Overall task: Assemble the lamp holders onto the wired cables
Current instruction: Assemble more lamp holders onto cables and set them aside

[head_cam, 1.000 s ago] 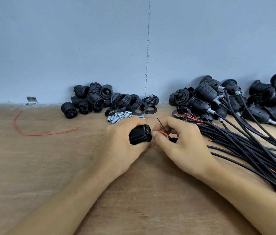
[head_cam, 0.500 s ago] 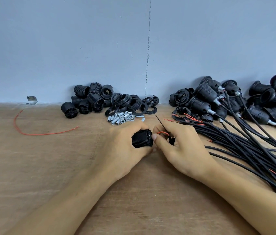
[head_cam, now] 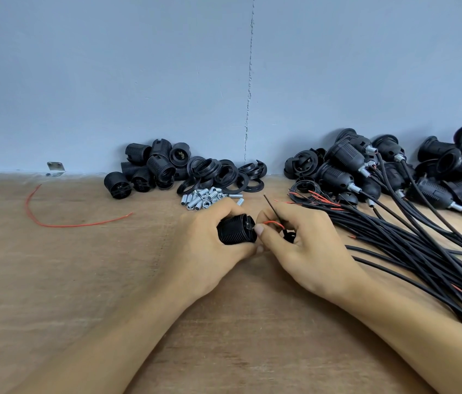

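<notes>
Lamp holder, black and ribbed, on its side over the wooden table, gripped in curled left hand. Red wire looping to its end, black wire sticking up, both from cable clasped in curled right hand. Cable bundle right; spare holders behind.

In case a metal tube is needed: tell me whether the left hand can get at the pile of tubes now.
Probably, by position: the pile of tubes lies just beyond the left hand, nothing between. But that hand grips the lamp holder.
</notes>
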{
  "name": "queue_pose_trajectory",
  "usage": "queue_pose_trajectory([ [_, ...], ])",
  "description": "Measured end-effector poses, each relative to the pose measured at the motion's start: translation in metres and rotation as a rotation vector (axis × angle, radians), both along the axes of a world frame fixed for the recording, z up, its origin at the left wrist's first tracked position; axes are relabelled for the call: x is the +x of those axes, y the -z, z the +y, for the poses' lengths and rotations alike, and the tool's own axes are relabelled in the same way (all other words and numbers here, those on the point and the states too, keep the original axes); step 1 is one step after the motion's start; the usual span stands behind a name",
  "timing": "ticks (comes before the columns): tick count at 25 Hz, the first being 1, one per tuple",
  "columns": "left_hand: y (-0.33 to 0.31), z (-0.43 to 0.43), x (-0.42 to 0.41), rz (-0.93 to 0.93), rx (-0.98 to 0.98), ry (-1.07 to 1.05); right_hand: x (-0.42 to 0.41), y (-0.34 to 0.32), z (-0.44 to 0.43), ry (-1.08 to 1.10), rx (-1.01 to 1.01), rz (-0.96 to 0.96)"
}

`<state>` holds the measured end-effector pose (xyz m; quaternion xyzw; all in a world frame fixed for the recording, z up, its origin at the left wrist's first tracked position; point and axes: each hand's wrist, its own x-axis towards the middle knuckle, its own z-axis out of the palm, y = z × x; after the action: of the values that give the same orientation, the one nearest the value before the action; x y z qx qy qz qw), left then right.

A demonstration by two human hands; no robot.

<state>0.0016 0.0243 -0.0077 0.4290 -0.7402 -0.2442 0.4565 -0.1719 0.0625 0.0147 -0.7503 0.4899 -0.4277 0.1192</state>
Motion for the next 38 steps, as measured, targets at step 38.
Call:
queue_pose_trajectory([
  [38, 0.000, -0.008, 0.006, -0.037, -0.001, 0.031, -0.003, -0.003, -0.003, -0.032, 0.177, -0.194],
])
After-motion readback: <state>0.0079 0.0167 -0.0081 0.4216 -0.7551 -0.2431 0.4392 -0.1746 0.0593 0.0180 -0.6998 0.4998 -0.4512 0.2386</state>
